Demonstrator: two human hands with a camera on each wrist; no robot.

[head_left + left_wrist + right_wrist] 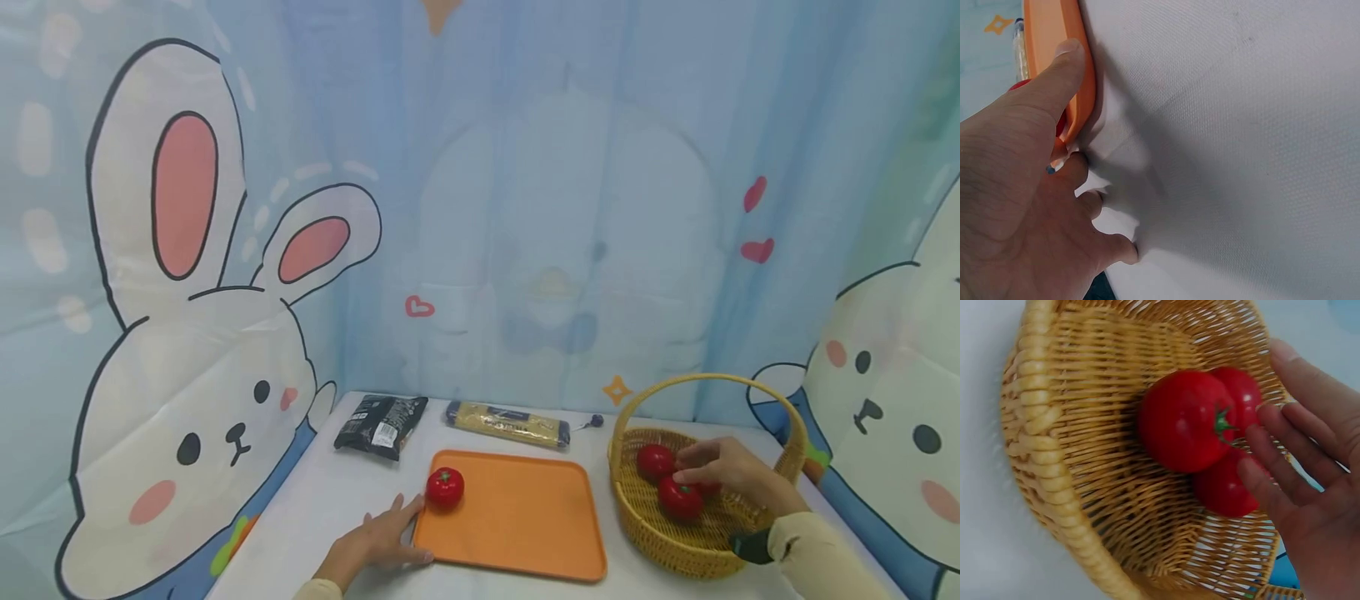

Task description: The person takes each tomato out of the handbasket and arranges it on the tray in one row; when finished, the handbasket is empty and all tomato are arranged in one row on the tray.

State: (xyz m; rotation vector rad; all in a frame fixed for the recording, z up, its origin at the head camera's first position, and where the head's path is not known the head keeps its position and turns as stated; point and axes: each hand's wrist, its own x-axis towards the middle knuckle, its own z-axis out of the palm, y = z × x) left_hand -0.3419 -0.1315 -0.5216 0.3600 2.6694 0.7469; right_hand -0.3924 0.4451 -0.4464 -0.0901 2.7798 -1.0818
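My left hand (pixel 378 537) rests at the left front corner of an orange tray (pixel 517 517). In the left wrist view its thumb lies on the tray's rim, and the other fingers spread over the white table. One red tomato (pixel 445 489) with a green stem sits in the tray's left part. My right hand (pixel 731 471) reaches into a wicker basket (pixel 648 533), its fingers extended over three red tomatoes (pixel 1185 422). In the right wrist view the fingertips are close beside the tomatoes, without gripping any; whether they touch one is hard to tell.
A black packet (pixel 381 425) lies at the table's back left. Beside it, behind the tray, is a long yellow and blue package (pixel 507 423), with a small dark item (pixel 596 421) to its right. The basket's tall handle (pixel 705 377) arches over its opening. A printed curtain (pixel 525 208) hangs behind.
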